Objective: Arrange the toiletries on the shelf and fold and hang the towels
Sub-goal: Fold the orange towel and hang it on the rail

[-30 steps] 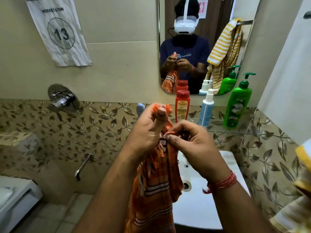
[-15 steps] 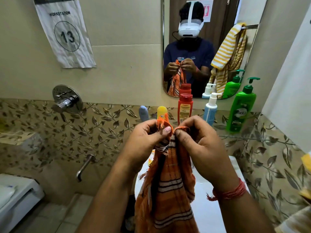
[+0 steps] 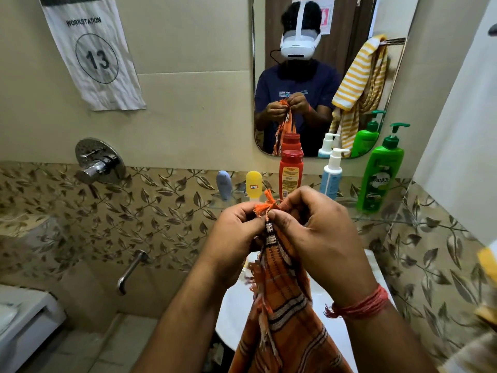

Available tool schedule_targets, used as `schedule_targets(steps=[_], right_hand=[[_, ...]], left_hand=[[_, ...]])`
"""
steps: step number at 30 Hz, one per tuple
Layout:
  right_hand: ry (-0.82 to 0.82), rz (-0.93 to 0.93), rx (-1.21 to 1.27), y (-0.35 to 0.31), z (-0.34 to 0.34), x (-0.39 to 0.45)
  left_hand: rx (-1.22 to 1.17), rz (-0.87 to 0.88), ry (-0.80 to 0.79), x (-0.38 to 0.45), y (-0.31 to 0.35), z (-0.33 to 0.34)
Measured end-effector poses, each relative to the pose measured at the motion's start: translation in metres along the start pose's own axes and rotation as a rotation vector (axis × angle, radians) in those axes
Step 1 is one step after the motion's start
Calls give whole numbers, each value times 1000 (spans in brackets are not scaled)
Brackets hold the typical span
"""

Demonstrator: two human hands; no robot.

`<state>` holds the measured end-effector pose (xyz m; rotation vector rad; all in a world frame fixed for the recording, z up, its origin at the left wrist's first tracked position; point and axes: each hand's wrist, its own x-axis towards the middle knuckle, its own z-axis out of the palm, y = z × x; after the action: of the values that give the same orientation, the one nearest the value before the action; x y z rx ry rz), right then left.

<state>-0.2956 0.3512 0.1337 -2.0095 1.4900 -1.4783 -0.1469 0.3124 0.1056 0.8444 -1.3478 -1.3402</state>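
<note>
An orange striped towel [image 3: 285, 305] hangs down from both my hands in front of the sink. My left hand [image 3: 236, 238] and my right hand [image 3: 320, 238] pinch its fringed top edge together, fingertips touching. Behind them a glass shelf [image 3: 376, 216] carries a grey-blue tube [image 3: 224, 184], a yellow tube [image 3: 253, 185], a red bottle [image 3: 290, 172], a blue pump bottle [image 3: 331, 176] and a green pump bottle [image 3: 380, 173]. A yellow striped towel [image 3: 486, 265] shows at the right edge, blurred.
A white sink [image 3: 234, 310] lies below the towel. The mirror [image 3: 317, 76] above the shelf reflects a person and a hanging yellow towel. A shower valve [image 3: 99, 161] and spout [image 3: 130, 270] stick out from the tiled wall at left. A white toilet [image 3: 24, 319] is at bottom left.
My hands have drawn the towel's top corners together and now pinch them close. The view has shifted, showing the grey-blue and yellow tubes fully.
</note>
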Motion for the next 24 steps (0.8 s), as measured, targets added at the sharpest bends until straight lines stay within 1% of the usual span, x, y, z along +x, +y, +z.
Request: schedule_targets(steps=[4, 7, 11, 14, 16, 18, 21, 22, 24], right_hand=[[-33, -9, -44, 1, 0, 2], [-45, -13, -77, 4, 0, 3], [-70, -48, -158, 7, 2, 6], [-84, -81, -207, 8, 4, 7], [-64, -96, -207, 10, 6, 7], [-35, -108, -193, 10, 10, 6], [-32, -72, -69, 14, 13, 5], [-67, -27, 23, 16, 12, 5], [-221, 100, 244, 22, 8, 4]], left_hand=[[-187, -74, -23, 1, -3, -1], [-247, -84, -18, 2, -4, -3], [-176, -50, -63, 1, -1, -6], [-56, -33, -102, 1, 1, -8], [-19, -19, -83, 2, 1, -6], [-48, -26, -28, 3, 2, -3], [-78, -22, 32, 5, 0, -1], [-80, -14, 43, 5, -1, -1], [-90, 6, 101, 7, 0, -5]])
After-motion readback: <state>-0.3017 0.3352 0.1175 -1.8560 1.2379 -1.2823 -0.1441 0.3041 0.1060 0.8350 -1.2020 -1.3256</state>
